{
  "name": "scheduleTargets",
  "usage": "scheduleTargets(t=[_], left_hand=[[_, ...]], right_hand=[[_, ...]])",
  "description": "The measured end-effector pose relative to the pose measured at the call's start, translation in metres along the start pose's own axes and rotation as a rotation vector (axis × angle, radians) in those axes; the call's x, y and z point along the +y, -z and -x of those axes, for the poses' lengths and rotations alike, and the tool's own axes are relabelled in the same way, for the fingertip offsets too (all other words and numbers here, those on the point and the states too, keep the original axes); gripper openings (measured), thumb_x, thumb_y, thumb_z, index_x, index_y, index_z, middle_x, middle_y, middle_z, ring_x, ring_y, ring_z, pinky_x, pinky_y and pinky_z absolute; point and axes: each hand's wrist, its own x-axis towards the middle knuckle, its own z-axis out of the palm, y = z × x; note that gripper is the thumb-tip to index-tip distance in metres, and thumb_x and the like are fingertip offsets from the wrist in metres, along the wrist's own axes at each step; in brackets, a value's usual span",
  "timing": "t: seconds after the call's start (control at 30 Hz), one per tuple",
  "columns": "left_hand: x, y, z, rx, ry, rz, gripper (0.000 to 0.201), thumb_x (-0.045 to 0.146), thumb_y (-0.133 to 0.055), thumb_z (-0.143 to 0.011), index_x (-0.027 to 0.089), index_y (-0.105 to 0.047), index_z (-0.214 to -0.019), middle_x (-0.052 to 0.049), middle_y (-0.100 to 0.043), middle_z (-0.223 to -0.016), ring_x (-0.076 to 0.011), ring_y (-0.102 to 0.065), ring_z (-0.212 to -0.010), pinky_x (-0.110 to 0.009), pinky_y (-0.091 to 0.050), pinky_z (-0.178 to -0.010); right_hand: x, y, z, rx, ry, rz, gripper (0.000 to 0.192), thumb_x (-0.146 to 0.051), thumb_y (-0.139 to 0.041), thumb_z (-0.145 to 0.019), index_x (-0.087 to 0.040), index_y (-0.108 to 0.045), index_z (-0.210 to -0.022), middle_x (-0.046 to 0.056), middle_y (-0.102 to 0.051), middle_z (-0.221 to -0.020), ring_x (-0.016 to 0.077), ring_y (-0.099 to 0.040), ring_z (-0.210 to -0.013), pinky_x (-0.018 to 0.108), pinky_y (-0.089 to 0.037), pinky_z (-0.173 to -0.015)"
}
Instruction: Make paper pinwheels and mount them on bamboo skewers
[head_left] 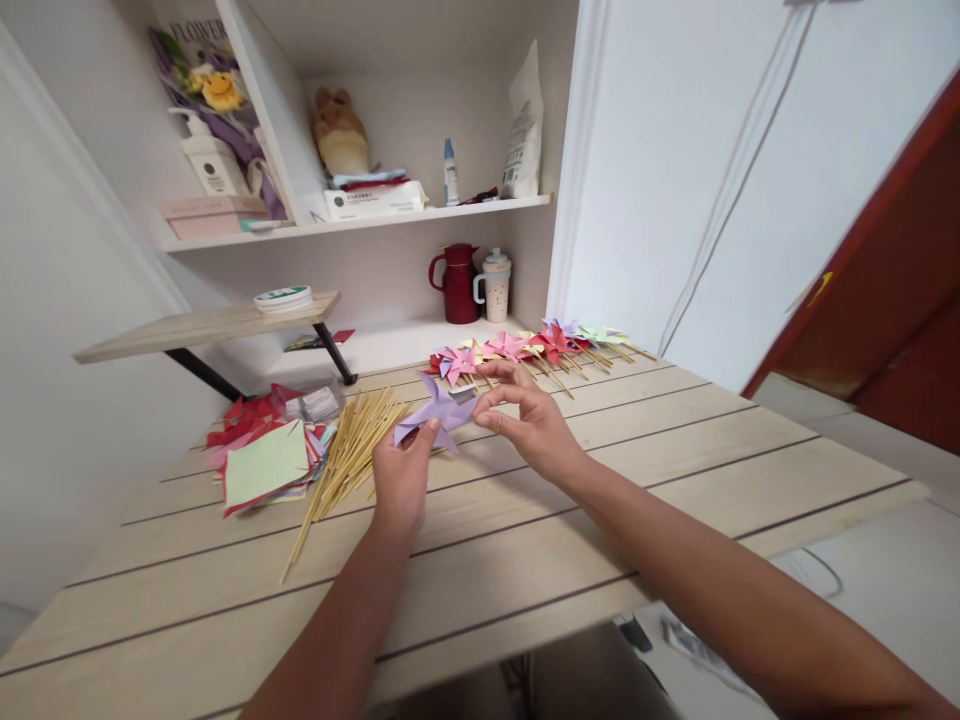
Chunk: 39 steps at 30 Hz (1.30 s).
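Both my hands grip a purple paper pinwheel (439, 410) at frame centre, above the worktop (600, 480): left hand (401, 478) pinching its lower edge, right hand (525, 415) pinching its right tip. Sticks (349, 455) lie left.

— Where is there room around the hands?
— Bare table (525, 560) lies below and right of them. Left, sticks (349, 455) and paper stack (266, 460) crowd in.
— Beyond?
— Pinwheels (525, 350) lie just past the fingertips.
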Motion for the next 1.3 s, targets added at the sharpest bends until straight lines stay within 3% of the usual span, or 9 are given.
scheduleTargets(t=[0.17, 0.33, 0.57, 1.0, 1.3], left_hand=[[-0.001, -0.003, 0.005, -0.084, -0.047, -0.021, 0.028, 0.032, -0.082, -0.07, 0.017, -0.074, -0.093, -0.006, -0.075, -0.091, -0.0223, -0.07, -0.09, -0.035, -0.053, -0.087], [-0.001, -0.005, 0.008, -0.118, -0.098, -0.022, 0.029, 0.032, -0.082, -0.071, 0.017, -0.073, -0.094, -0.005, -0.074, -0.092, -0.0212, -0.068, -0.09, -0.034, -0.053, -0.087], [0.0, -0.006, 0.008, -0.09, -0.132, -0.065, 0.024, 0.033, -0.082, -0.071, 0.018, -0.073, -0.088, -0.004, -0.071, -0.088, -0.0205, -0.067, -0.086, -0.033, -0.053, -0.083], [-0.001, -0.005, 0.01, -0.106, -0.356, -0.179, 0.014, 0.027, -0.076, -0.076, 0.019, -0.073, -0.087, -0.004, -0.07, -0.089, -0.019, -0.067, -0.086, -0.03, -0.054, -0.079], [0.0, -0.008, 0.013, -0.072, -0.251, -0.148, 0.019, 0.03, -0.078, -0.074, 0.017, -0.074, -0.088, -0.004, -0.073, -0.083, -0.0175, -0.068, -0.077, -0.029, -0.055, -0.074]], right_hand=[[-0.002, -0.002, 0.001, 0.009, -0.02, 0.016, 0.004, -0.03, -0.078, -0.081, -0.028, -0.077, -0.079, 0.004, -0.058, -0.13, 0.0275, -0.047, -0.134, 0.048, -0.03, -0.118], [-0.002, -0.003, 0.002, -0.09, -0.021, -0.009, 0.005, -0.025, -0.077, -0.082, -0.027, -0.076, -0.078, 0.004, -0.061, -0.128, 0.0267, -0.052, -0.13, 0.047, -0.035, -0.113], [0.004, -0.008, 0.004, -0.151, -0.023, 0.028, 0.008, -0.025, -0.074, -0.084, -0.025, -0.074, -0.075, 0.003, -0.072, -0.098, 0.0231, -0.064, -0.103, 0.039, -0.045, -0.096], [0.004, -0.009, 0.004, -0.079, 0.047, 0.072, 0.009, -0.02, -0.074, -0.085, -0.023, -0.071, -0.077, 0.0, -0.073, -0.083, 0.0188, -0.065, -0.085, 0.033, -0.048, -0.083], [0.002, -0.011, 0.006, -0.048, 0.046, 0.091, 0.009, -0.019, -0.074, -0.085, -0.023, -0.072, -0.077, 0.0, -0.073, -0.081, 0.019, -0.066, -0.084, 0.034, -0.049, -0.081]])
